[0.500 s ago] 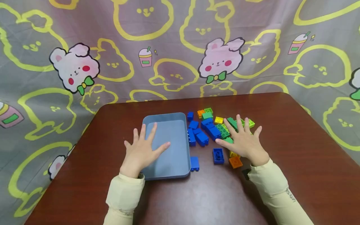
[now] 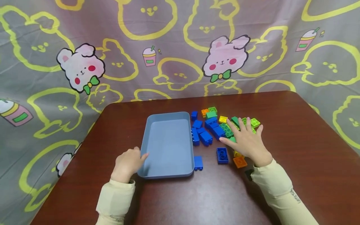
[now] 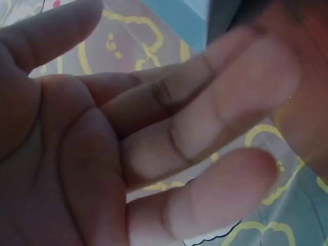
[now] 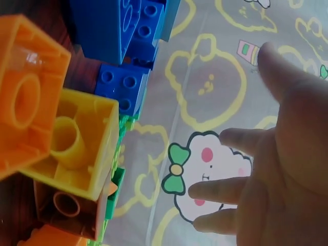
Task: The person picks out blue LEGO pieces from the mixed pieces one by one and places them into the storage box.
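In the head view my left hand is beside the left edge of a shallow blue-grey tray, its thumb overlapping the rim. The left wrist view shows the left fingers loosely extended with nothing gripped; whether they touch the tray I cannot tell. My right hand hovers with spread fingers above a scattered pile of toy building bricks. Among these are a blue brick, an orange brick, a green brick and a yellow brick. Part of the pile is hidden under the right hand.
Several blue bricks, including one blue brick, lie along the tray's right side. Everything stands on a dark red-brown table. A patterned curtain hangs behind the table's far edge.
My left hand has moved from above the tray to its left edge, and its spread fingers have bent downward. The right hand stays over the bricks. The head view has shifted slightly.
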{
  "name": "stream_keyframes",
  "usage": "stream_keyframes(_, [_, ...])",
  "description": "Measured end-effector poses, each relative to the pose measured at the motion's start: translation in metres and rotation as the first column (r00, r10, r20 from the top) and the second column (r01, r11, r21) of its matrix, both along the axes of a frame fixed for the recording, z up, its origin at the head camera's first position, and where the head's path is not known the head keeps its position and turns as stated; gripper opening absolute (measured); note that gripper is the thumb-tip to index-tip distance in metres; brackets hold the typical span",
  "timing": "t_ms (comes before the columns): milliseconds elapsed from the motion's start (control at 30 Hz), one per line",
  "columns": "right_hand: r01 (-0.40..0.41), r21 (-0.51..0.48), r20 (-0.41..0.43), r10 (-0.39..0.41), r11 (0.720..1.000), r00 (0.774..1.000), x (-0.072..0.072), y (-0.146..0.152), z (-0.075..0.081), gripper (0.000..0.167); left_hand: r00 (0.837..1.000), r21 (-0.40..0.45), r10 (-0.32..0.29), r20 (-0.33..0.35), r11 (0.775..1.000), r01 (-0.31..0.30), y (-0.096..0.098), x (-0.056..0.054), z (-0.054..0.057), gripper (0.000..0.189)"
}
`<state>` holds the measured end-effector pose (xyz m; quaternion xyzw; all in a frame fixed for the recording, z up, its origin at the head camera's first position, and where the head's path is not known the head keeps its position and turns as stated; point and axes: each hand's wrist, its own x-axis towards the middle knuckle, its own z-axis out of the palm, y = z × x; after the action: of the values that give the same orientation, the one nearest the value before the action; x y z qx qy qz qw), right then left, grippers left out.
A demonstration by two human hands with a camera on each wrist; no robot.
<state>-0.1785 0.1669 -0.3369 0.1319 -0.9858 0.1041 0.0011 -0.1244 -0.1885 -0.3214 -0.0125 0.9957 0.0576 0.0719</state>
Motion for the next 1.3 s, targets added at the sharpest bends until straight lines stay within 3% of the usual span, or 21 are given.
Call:
stream_keyframes(133, [-0.012, 0.001, -0.062, 0.012, 1.000, 0.998, 0.000, -0.005, 0.003, 0.076, 0.998, -0.007, 0.007, 0.057, 1.000, -0.007, -0.002, 0.000, -0.004, 0.027])
stream_keyframes(233, [-0.039, 0.026, -0.161, 0.043, 0.999, 0.986, 0.003, -0.011, 0.002, 0.067, 0.994, 0.000, 0.016, 0.109, 1.000, -0.016, -0.003, 0.000, -0.005, 0.016])
stream_keyframes(367, [-0.085, 0.022, -0.231, 0.088, 0.996, 0.969, 0.010, -0.021, -0.004, 0.054, 0.990, 0.014, 0.025, 0.142, 1.000, -0.027, -0.004, 0.000, -0.008, 0.019])
stream_keyframes(533, [-0.091, -0.022, -0.109, 0.088, 0.996, 0.990, 0.017, -0.033, -0.012, 0.041, 0.992, 0.005, 0.008, 0.125, 1.000, -0.008, -0.005, 0.000, -0.012, 0.021])
stream_keyframes(633, [-0.062, 0.018, -0.056, 0.063, 0.998, 0.996, 0.017, -0.037, -0.014, 0.037, 0.993, 0.000, 0.003, 0.117, 1.000, -0.003, -0.005, -0.001, -0.012, 0.020])
stream_keyframes(800, [-0.019, 0.098, -0.041, 0.023, 0.995, 0.999, 0.014, -0.042, -0.015, 0.039, 0.994, 0.003, 0.002, 0.106, 1.000, -0.003, -0.007, -0.002, -0.014, 0.020])
stream_keyframes(1000, [0.009, 0.133, 0.034, -0.014, 0.991, 0.999, 0.012, -0.042, -0.016, 0.039, 0.994, -0.009, -0.001, 0.106, 1.000, 0.002, -0.007, -0.005, -0.014, 0.019])
stream_keyframes(1300, [-0.034, 0.121, 0.066, 0.026, 0.992, 0.997, 0.008, -0.047, -0.023, 0.038, 0.994, -0.009, -0.007, 0.106, 1.000, 0.008, -0.007, -0.004, -0.014, 0.019])
